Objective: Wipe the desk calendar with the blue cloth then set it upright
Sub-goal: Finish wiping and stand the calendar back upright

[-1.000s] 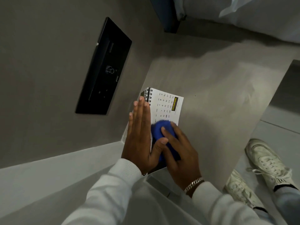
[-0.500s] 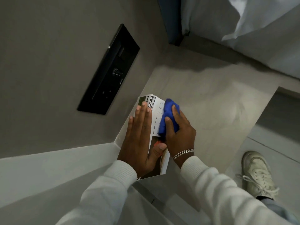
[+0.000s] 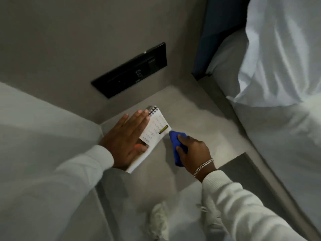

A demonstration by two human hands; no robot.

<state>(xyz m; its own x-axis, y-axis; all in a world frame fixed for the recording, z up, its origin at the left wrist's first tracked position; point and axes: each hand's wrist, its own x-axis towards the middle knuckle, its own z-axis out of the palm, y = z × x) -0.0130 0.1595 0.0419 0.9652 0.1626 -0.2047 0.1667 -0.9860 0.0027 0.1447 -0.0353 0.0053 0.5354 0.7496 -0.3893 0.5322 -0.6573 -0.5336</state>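
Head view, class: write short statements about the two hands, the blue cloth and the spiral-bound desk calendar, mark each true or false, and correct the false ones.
1. The left hand lies flat on the white spiral-bound desk calendar. True.
2. The right hand holds the blue cloth. True.
3. The cloth rests on the calendar page. False: it is beside the calendar's right edge.
4. The calendar stands upright. False: it lies flat on the grey surface.

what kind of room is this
Probably a hotel bedroom, at the bedside. A bed with white linen and a pillow stands on the right, a black switch panel is set in the wall, and the calendar lies on a built-in ledge beside the bed.
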